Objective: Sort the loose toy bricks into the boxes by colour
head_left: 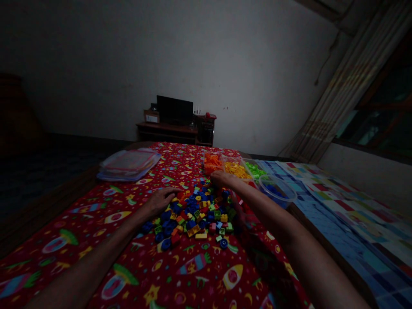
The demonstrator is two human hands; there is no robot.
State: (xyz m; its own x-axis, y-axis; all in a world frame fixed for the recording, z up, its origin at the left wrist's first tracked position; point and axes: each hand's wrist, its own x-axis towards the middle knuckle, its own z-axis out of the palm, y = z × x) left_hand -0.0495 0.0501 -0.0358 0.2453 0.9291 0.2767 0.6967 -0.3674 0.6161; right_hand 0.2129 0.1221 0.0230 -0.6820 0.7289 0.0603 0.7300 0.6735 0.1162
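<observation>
A heap of small plastic bricks [193,214] in blue, yellow, green and red lies on a red patterned cloth [96,223]. My left hand [162,198] rests at the heap's left edge, fingers curled onto the bricks. My right hand [220,178] is at the heap's far right edge, closed, just in front of a clear tub of yellow bricks [236,169]. What either hand holds is too dark and small to make out.
Clear tubs stand in a row at the right: orange bricks [212,162], green bricks [255,170], blue bricks [277,191]. Stacked clear lids [128,164] lie far left. A checked cloth [337,201] lies right; a low desk with monitor [175,124] stands behind.
</observation>
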